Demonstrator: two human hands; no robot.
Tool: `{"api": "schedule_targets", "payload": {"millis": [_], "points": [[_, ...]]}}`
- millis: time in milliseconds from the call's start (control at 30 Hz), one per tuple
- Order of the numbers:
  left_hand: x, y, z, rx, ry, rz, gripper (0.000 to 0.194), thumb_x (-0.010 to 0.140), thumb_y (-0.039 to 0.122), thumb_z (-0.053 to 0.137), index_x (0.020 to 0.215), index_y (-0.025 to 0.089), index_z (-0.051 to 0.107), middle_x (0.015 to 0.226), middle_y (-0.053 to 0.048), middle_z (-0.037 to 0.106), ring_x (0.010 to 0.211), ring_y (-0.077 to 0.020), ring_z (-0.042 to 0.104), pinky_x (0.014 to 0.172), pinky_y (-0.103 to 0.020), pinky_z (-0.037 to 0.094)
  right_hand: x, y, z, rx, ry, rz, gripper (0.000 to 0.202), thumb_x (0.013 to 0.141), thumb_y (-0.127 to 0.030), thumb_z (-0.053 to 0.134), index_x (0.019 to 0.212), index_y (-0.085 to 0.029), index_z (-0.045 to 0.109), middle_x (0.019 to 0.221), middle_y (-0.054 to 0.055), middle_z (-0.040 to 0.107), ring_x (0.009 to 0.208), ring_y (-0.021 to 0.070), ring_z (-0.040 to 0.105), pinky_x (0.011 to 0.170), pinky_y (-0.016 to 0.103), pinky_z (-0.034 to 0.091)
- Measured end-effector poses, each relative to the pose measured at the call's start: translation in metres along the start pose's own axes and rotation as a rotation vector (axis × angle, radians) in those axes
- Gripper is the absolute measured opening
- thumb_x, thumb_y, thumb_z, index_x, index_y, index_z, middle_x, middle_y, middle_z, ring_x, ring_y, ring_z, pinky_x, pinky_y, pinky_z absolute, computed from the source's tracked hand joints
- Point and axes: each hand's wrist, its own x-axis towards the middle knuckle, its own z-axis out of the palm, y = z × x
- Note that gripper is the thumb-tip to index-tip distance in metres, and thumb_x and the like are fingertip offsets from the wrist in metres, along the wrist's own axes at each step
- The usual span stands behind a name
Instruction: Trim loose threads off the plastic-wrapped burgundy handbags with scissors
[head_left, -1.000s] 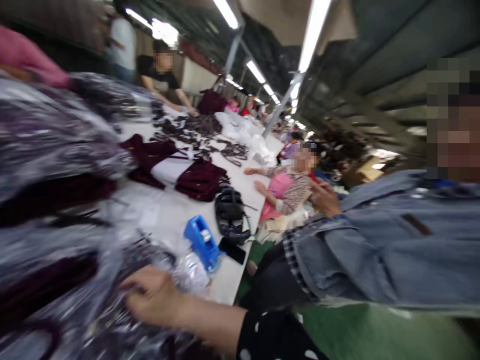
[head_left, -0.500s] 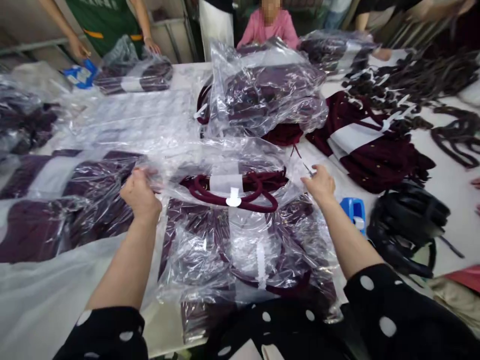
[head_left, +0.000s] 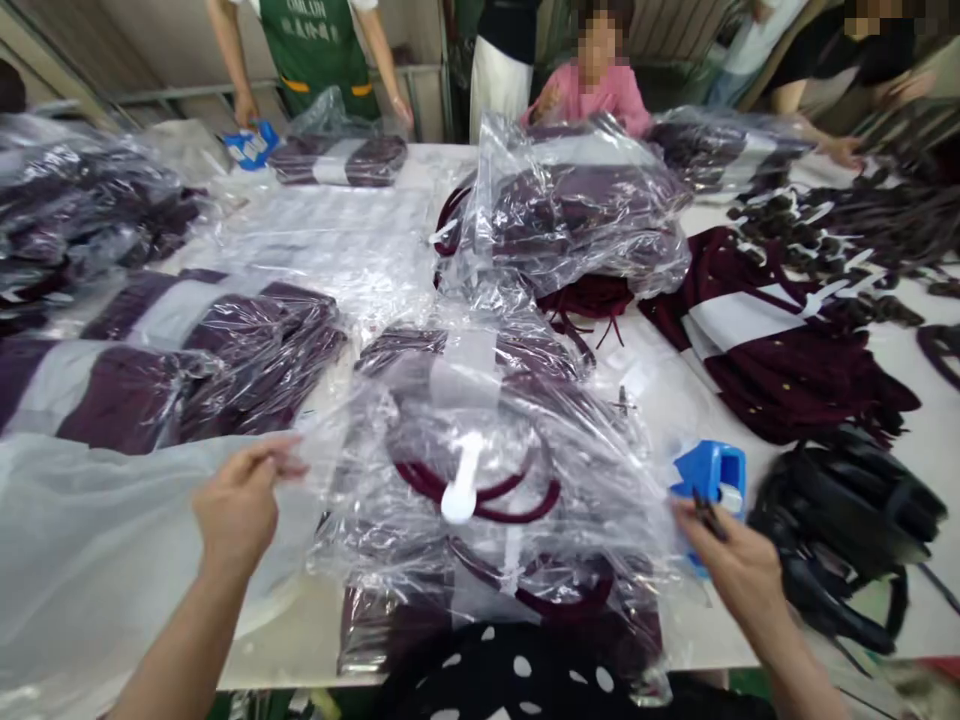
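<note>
A clear plastic bag [head_left: 600,470] lies spread between my hands over a stack of bagged maroon goods. Through it show dark red cord handles [head_left: 517,512] and a round-ended white tag [head_left: 459,498]. At the bag's left edge, my left hand [head_left: 240,500] has its fingers pinched together on the film, somewhat blurred. My right hand [head_left: 739,560] is closed at the right edge, with a small dark tool [head_left: 709,515] in its fingers; its exact kind is unclear. Film reaches those fingertips too. More bagged maroon goods [head_left: 499,625] lie below, close to my body.
Bagged bundles [head_left: 127,395] lie left beside a white sheet [head_left: 90,540]. Ahead are flat clear bags [head_left: 322,240] and a large bagged bundle [head_left: 570,210]. On the right are maroon bags [head_left: 780,350], a blue container [head_left: 724,470] and a black strapped object [head_left: 847,530]. People stand across the table.
Both hands have come nearer my body and moved apart, drawing the plastic film over the cord handles and tag. The view has shifted slightly left and up.
</note>
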Motion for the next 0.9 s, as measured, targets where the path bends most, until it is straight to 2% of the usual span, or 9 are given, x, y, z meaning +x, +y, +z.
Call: {"api": "schedule_targets", "payload": {"millis": [100,200,367,433,533,600,767,833,900], "points": [[-0.045,-0.045,0.002,0.037,-0.268,0.106,0.020,0.074,0.032,0.045,0.076,0.024,0.062,0.087,0.002,0.067,0.086,-0.0194,0.061,0.088,-0.035,0.047,-0.025,0.039,0.020,0.150,-0.124,0.154,0.028,0.058,-0.047,0.064,0.068,-0.021,0.069,0.064,0.002,0.063,0.059,0.0201,0.057,0.054,0.030,0.046],[-0.054,-0.063,0.017,0.051,-0.373,0.179,0.021,0.074,0.033,0.041,0.068,0.021,0.058,0.089,-0.003,0.066,0.090,-0.0200,0.060,0.088,-0.032,0.046,-0.012,0.038,0.016,0.214,-0.256,0.303,0.033,0.055,-0.046,0.068,0.073,-0.019,0.068,0.051,-0.001,0.053,0.040,0.0121,0.041,0.038,0.025,0.031],[-0.043,-0.063,0.034,0.080,-0.460,0.208,0.012,0.065,0.023,0.039,0.063,0.021,0.051,0.087,-0.004,0.063,0.090,-0.0193,0.058,0.080,-0.029,0.046,0.068,-0.057,0.001,0.421,-0.035,0.045,0.039,0.061,-0.048,0.067,0.083,-0.015,0.065,0.045,-0.005,0.041,0.037,0.0076,0.028,0.037,0.023,0.020],[-0.042,-0.060,0.036,0.054,-0.452,0.202,0.011,0.064,0.022,0.039,0.063,0.021,0.051,0.084,-0.003,0.062,0.086,-0.0190,0.058,0.077,-0.028,0.046,0.105,-0.113,0.029,0.285,0.006,-0.209,0.038,0.073,-0.048,0.057,0.090,-0.016,0.065,0.061,0.000,0.057,0.045,0.0099,0.042,0.043,0.023,0.031],[-0.047,-0.058,0.039,0.025,-0.432,0.181,0.010,0.066,0.023,0.041,0.060,0.021,0.049,0.081,-0.002,0.062,0.083,-0.0189,0.059,0.074,-0.027,0.047,0.148,-0.180,0.107,-0.212,-0.238,-0.583,0.034,0.090,-0.036,0.036,0.102,-0.017,0.061,0.095,0.006,0.065,0.084,0.0151,0.058,0.071,0.024,0.041],[-0.050,-0.061,0.038,0.017,-0.430,0.153,0.013,0.069,0.025,0.042,0.060,0.021,0.050,0.083,-0.002,0.063,0.084,-0.0192,0.059,0.075,-0.028,0.048,0.159,-0.201,0.160,-0.492,-0.414,-0.643,0.031,0.090,-0.029,0.036,0.102,-0.019,0.062,0.102,0.006,0.065,0.094,0.0159,0.058,0.078,0.024,0.040],[-0.022,-0.070,0.020,0.122,-0.580,0.067,0.022,0.069,0.031,0.041,0.057,0.024,0.057,0.075,0.001,0.067,0.075,-0.0219,0.063,0.069,-0.031,0.051,0.120,-0.182,0.221,-0.646,-0.488,-0.661,0.022,0.084,-0.018,0.042,0.087,-0.015,0.064,0.085,0.010,0.067,0.083,0.0206,0.060,0.073,0.030,0.038],[0.013,-0.052,0.012,0.240,-0.718,0.107,0.022,0.063,0.027,0.040,0.056,0.025,0.061,0.067,0.001,0.066,0.070,-0.0229,0.063,0.066,-0.032,0.052,0.095,-0.166,0.222,-0.661,-0.423,-0.710,0.020,0.081,-0.013,0.043,0.086,-0.015,0.062,0.084,0.010,0.065,0.081,0.0213,0.059,0.074,0.032,0.036],[0.058,-0.014,0.019,0.386,-0.582,0.175,0.025,0.062,0.027,0.041,0.063,0.024,0.066,0.072,-0.002,0.068,0.074,-0.0249,0.063,0.070,-0.035,0.051,0.074,-0.153,0.220,-0.629,-0.299,-0.765,0.015,0.079,-0.011,0.045,0.082,-0.015,0.059,0.079,0.009,0.063,0.078,0.0213,0.056,0.074,0.033,0.033]]}}
